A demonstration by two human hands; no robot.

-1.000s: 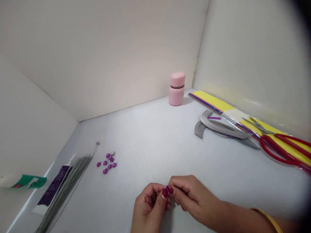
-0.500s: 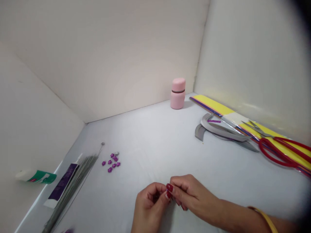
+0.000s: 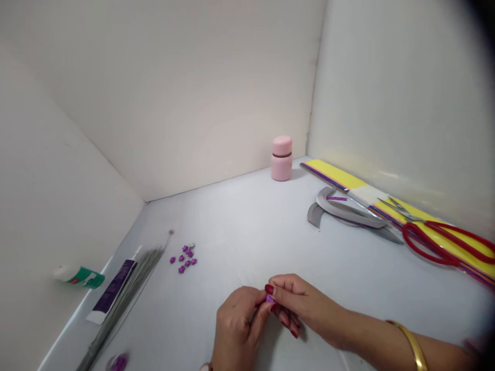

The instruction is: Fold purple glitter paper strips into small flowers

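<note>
Near the front of the table my left hand [image 3: 240, 319] and my right hand [image 3: 296, 301] meet fingertip to fingertip. Between their thumbs and forefingers a small purple paper star [image 3: 269, 299] shows, mostly covered by the fingers. Both hands are closed in a pinch on it. Off to the left lies a loose group of similar purple paper stars [image 3: 187, 263], with a small silvery piece [image 3: 192, 246] beside them. At the lower left edge, a small clear container [image 3: 116, 362] with purple pieces is partly cut off.
Left: thin grey wires [image 3: 127, 304], a purple-and-white tube [image 3: 114, 291], a green-and-white tube [image 3: 87, 277] by the wall. A pink flask [image 3: 281, 159] stands at the back. Right: grey paper strips [image 3: 348, 214], a purple strip [image 3: 336, 198], red-handled scissors [image 3: 429, 245] on packaged coloured paper [image 3: 340, 179].
The view has shifted slightly, so the clear container shows more at lower left. My left hand has turned with its back upward, and the purple star shows more between the fingertips.
</note>
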